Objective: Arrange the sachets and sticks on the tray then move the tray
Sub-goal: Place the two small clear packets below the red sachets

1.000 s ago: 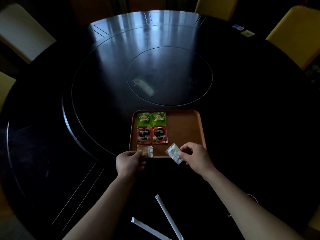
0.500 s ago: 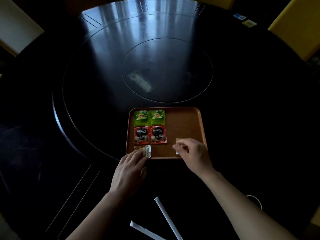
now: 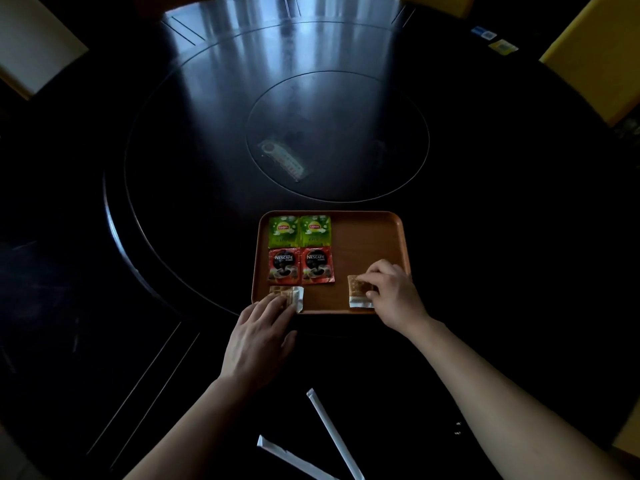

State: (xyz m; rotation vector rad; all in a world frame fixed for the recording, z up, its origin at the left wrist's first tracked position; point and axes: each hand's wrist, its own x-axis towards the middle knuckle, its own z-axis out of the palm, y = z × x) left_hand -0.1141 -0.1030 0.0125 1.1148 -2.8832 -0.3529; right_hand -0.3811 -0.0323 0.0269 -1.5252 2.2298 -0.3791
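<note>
Head view, tray: we saw the brown tray [image 3: 367, 244] lying flat on the dark round table [image 3: 173, 202], near the table's close edge.
Head view, far row: two green sachets [image 3: 299, 232] lay side by side in the tray's far left corner.
Head view, middle row: two red sachets [image 3: 300, 266] sat just nearer than the green pair, also side by side.
Head view, left hand: our left hand [image 3: 258, 341] lay palm down with fingers spread flat, their tips pressing a pale brown sachet [image 3: 287, 296] onto the tray's near left corner; it gripped nothing.
Head view, right hand: our right hand [image 3: 393, 294] was curled, its fingertips pinching a second pale brown sachet [image 3: 358, 292] that rested on the tray's near right part.
Head view, sticks: two white sticks [image 3: 329, 434] lay on the table between our forearms, nearer than the tray and well apart from it, not yet on it.
Head view, surroundings: yellow chairs [image 3: 599, 57] stood at the table's far right.
</note>
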